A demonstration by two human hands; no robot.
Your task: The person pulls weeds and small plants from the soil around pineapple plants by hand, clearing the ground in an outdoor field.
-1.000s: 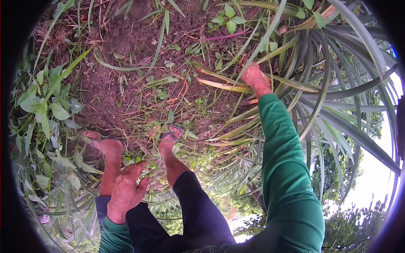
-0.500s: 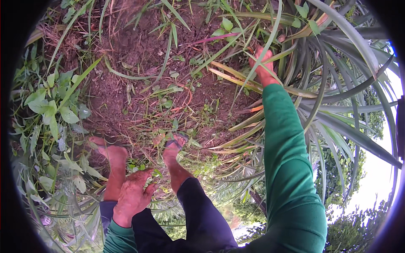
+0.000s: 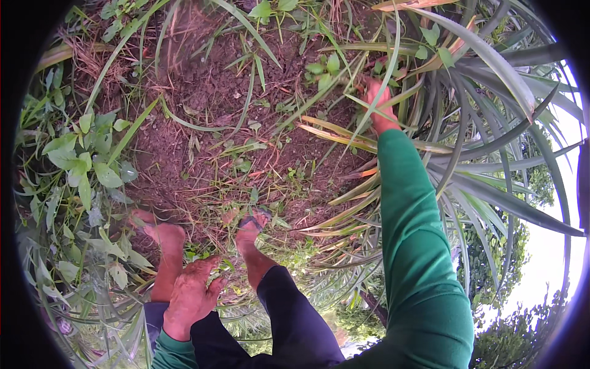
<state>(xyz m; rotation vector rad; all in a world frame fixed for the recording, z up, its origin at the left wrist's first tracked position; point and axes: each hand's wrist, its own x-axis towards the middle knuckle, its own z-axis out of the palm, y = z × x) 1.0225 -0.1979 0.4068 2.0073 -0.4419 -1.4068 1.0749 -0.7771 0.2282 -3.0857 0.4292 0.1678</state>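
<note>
My right hand (image 3: 378, 106) reaches low among the plants at the upper right, at the base of a large clump of long, narrow spiky leaves (image 3: 473, 138). Its fingers are closed at the stem of a small broad-leaved weed (image 3: 324, 69); the fingertips are partly hidden and blurred. Long grass blades and a yellowed leaf (image 3: 344, 130) cross near this hand. My left hand (image 3: 189, 300) hangs by my legs at the lower left, fingers loosely bent, thumb apart, with nothing visible in it.
Reddish-brown soil (image 3: 215, 92) with scattered grass and dry stalks lies in front of my feet (image 3: 251, 229). Leafy green weeds (image 3: 80, 163) crowd the left side. More spiky leaves spread over my right arm's side, with trees (image 3: 522, 320) beyond.
The view has shifted slightly, with the far ground and plants now lower in it. The small weed by my right hand has come nearer. My left hand has hardly moved.
</note>
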